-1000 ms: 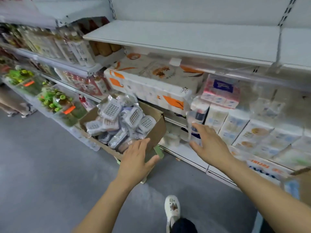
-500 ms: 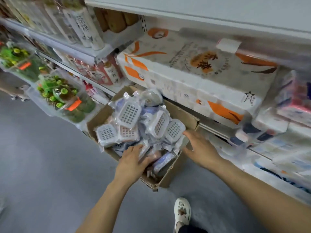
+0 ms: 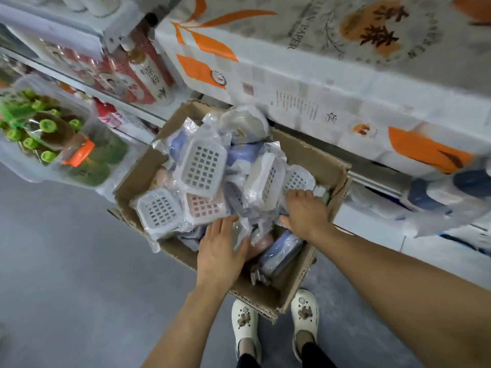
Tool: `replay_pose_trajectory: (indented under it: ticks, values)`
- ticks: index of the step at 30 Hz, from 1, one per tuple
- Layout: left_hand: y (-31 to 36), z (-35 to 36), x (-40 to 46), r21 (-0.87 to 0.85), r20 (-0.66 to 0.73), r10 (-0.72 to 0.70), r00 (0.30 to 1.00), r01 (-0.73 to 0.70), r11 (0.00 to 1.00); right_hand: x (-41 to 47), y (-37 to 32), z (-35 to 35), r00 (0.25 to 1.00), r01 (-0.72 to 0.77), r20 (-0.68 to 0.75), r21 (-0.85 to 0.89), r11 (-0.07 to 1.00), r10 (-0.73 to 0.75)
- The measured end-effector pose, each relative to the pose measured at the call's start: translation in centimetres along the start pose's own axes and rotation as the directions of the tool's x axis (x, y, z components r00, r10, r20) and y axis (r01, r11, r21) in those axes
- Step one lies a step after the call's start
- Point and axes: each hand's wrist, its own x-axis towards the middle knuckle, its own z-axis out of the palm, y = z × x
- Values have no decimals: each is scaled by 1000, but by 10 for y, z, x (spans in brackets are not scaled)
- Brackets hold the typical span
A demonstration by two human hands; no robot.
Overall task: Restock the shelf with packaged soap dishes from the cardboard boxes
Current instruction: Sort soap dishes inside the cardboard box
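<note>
An open cardboard box (image 3: 316, 158) stands on the floor against the shelf, heaped with soap dishes in clear plastic bags. A white dish (image 3: 202, 167) lies on top, another white one (image 3: 159, 209) at the near left, a pink one (image 3: 206, 207) beside it, a blue one (image 3: 280, 254) at the near right. My left hand (image 3: 221, 252) rests flat with spread fingers on the bags at the box's near side. My right hand (image 3: 305, 211) reaches into the right side, its fingers down among the bags by a white dish (image 3: 296, 179); whether they grip one is hidden.
A big tissue-paper pack (image 3: 318, 75) with orange leaves fills the shelf above the box. Red-and-white bottles (image 3: 148, 73) stand on the shelf to the left, a clear bin of green-capped bottles (image 3: 50, 144) below them. Wrapped packs (image 3: 438, 192) lie right. My white shoes (image 3: 245, 328) stand at the box's near corner.
I have leaned closer over the box. My right hand moved from the box's right rim into the heap; my left hand slid a little further onto the bags.
</note>
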Motion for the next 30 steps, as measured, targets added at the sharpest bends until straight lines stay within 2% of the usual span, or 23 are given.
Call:
replay_pose_trajectory:
  ticks: [3,5,9,11,13,15,18,21,24,26,28,30]
  values:
    - [-7,6,10,-20,-43,66,997,-66,998,15,-4,10,995,-87,-54,10,996,88]
    - [-9,6,14,-16,-66,103,993,-104,994,19,-1,12,990,-90,-103,63,994,96]
    - [-3,0,19,-54,-76,165,983,-169,984,8,15,-2,985,-89,-113,328,940,133]
    - [2,-5,24,-83,-84,199,976,-206,975,2,24,-15,980,-107,-80,554,826,181]
    - [10,-9,31,-112,-73,225,972,-232,966,-4,32,-32,979,-122,-16,760,639,205]
    - [18,-14,36,-135,-22,241,970,-242,961,-9,36,-49,975,-161,65,863,479,212]
    - [32,-18,44,-192,103,231,967,-209,959,-13,39,-64,967,-230,165,896,380,196]
    - [44,-17,48,-204,192,211,958,-171,964,-20,38,-78,955,-293,262,897,331,136]
    - [48,-15,51,-178,225,211,951,-173,969,-28,34,-85,945,-322,326,934,155,0]
    - [49,-16,54,-216,206,209,956,-164,963,-28,30,-85,944,-326,327,945,38,-40]
    - [47,-20,57,-180,165,225,960,-195,964,-24,24,-84,945,-323,326,944,-66,30]
    - [41,-25,58,-92,127,230,965,-219,971,-17,21,-77,913,-337,346,938,-79,217]
